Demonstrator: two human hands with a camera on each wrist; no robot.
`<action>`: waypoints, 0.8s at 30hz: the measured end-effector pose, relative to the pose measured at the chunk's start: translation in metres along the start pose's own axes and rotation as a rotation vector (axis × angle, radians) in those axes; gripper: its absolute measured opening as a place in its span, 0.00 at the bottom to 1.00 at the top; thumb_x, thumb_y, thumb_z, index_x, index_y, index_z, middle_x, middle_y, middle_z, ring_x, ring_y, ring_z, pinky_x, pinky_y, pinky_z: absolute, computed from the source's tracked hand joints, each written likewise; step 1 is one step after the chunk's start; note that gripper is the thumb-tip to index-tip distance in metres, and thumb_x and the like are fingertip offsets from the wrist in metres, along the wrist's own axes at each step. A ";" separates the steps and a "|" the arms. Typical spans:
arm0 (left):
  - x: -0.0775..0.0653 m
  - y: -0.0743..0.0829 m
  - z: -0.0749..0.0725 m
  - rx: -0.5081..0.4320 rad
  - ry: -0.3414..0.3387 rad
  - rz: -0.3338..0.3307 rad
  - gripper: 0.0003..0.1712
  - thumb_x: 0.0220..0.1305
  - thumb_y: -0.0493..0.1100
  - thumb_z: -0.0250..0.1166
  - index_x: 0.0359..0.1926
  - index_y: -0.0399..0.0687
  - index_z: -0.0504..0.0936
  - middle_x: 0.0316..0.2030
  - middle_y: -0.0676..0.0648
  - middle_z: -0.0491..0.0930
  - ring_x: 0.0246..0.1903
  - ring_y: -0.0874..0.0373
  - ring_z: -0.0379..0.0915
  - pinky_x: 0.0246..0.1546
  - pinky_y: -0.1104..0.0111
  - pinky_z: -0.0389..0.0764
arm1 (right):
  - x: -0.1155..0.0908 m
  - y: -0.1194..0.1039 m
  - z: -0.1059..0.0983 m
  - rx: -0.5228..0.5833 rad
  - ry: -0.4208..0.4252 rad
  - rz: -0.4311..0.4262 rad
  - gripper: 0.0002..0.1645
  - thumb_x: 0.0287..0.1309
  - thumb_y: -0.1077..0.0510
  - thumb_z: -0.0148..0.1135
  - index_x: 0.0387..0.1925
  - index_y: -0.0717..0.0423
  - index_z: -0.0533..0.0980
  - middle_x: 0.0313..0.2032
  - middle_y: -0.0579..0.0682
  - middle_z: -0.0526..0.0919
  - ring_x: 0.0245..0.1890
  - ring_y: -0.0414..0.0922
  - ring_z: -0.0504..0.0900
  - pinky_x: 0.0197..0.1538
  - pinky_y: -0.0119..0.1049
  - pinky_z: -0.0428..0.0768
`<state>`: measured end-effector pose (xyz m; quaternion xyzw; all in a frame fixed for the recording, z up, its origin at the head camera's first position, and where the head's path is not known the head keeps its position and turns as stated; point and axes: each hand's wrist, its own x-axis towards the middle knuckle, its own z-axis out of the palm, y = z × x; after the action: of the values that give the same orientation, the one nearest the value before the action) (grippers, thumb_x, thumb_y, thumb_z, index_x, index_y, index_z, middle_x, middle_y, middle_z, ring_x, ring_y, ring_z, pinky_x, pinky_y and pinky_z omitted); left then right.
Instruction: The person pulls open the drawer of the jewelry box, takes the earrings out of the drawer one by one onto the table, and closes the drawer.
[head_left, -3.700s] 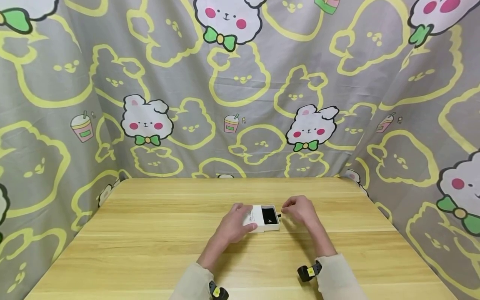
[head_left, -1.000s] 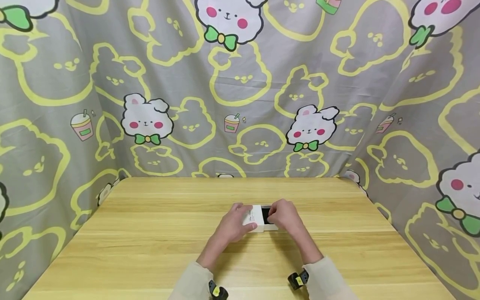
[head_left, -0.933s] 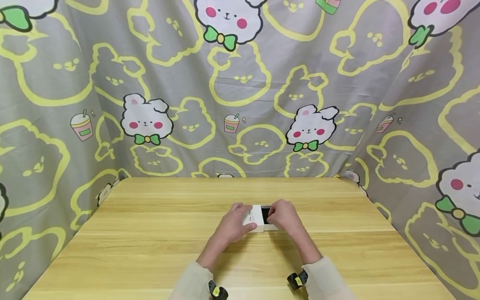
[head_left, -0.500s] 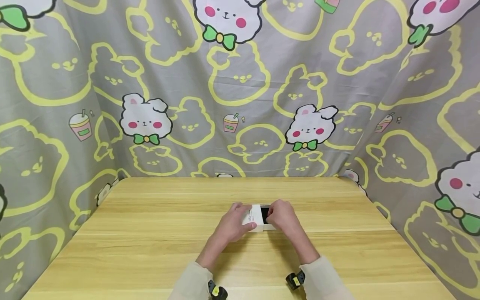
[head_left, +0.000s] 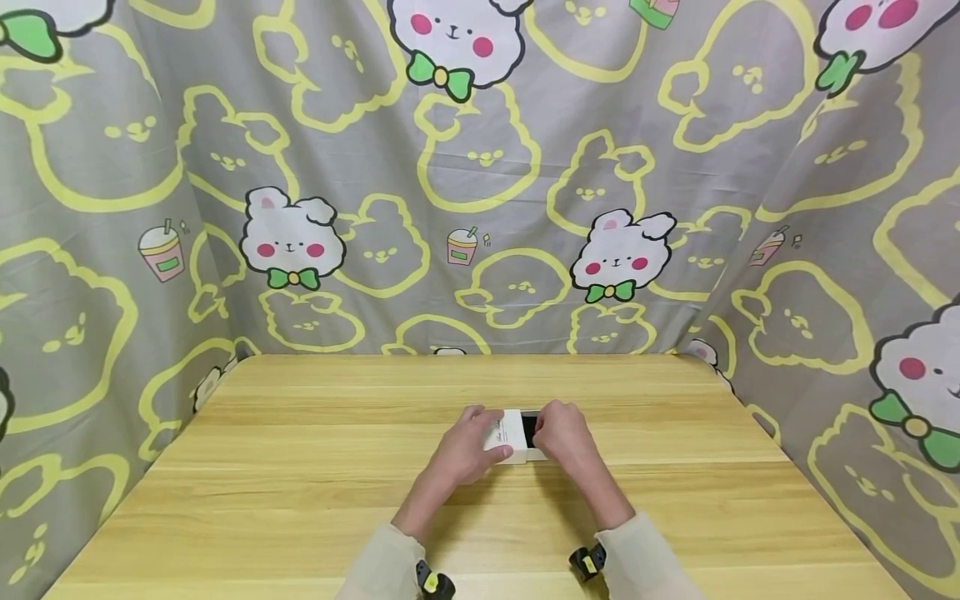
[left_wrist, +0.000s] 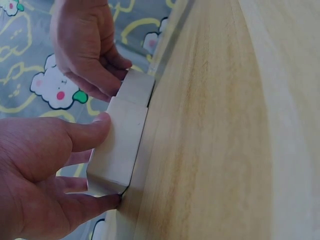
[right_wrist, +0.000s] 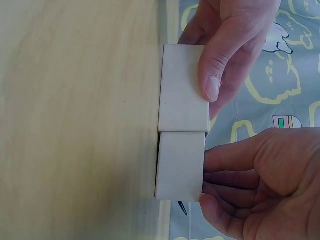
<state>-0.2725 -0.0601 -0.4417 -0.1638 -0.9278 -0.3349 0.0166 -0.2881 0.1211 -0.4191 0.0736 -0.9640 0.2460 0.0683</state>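
A small white slide-out box lies on the table, its sleeve [head_left: 516, 437] marked with dark lettering. My left hand [head_left: 463, 448] grips the sleeve, thumb on the near side. From the right end sticks the drawer [right_wrist: 180, 165], partly pulled out, with a black lining [head_left: 529, 428] inside. My right hand [head_left: 564, 430] is over the drawer with its fingers bent down at the lining; I cannot tell whether they pinch something. The hand covers most of the lining. In the right wrist view, a black pull tab [right_wrist: 183, 208] pokes out past the drawer's end.
The wooden table [head_left: 337, 517] stretches out around the box on all sides. A grey curtain [head_left: 510, 183] printed with cartoon rabbits hangs behind the table and along both sides. Black wrist cameras sit at both sleeves, the right one [head_left: 587, 563] low over the table.
My right hand has moved left from beside the pull tab onto the drawer, covering the small star-shaped piece seen earlier on the lining. Over the last second it barely shifts. The left hand stays put.
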 end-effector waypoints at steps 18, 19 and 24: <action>-0.001 0.002 -0.001 -0.002 -0.007 -0.014 0.35 0.63 0.49 0.73 0.68 0.44 0.74 0.68 0.35 0.67 0.49 0.46 0.75 0.52 0.50 0.78 | -0.001 -0.001 0.001 -0.004 0.007 -0.003 0.12 0.38 0.74 0.62 0.14 0.56 0.83 0.19 0.49 0.83 0.22 0.45 0.77 0.24 0.35 0.75; -0.001 0.002 -0.001 -0.002 -0.008 -0.015 0.35 0.63 0.49 0.72 0.68 0.44 0.74 0.68 0.35 0.68 0.49 0.46 0.75 0.52 0.51 0.78 | -0.001 -0.001 0.001 -0.004 0.008 -0.003 0.12 0.38 0.74 0.62 0.14 0.56 0.83 0.19 0.49 0.84 0.22 0.45 0.77 0.24 0.35 0.76; 0.000 0.002 0.000 0.000 -0.005 -0.016 0.35 0.63 0.49 0.72 0.69 0.45 0.74 0.68 0.36 0.68 0.48 0.47 0.75 0.51 0.51 0.78 | -0.001 0.000 0.001 0.000 0.004 0.002 0.12 0.38 0.74 0.62 0.15 0.56 0.83 0.20 0.50 0.84 0.23 0.45 0.77 0.25 0.36 0.77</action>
<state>-0.2716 -0.0587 -0.4407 -0.1571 -0.9291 -0.3347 0.0113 -0.2867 0.1207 -0.4199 0.0719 -0.9640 0.2464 0.0699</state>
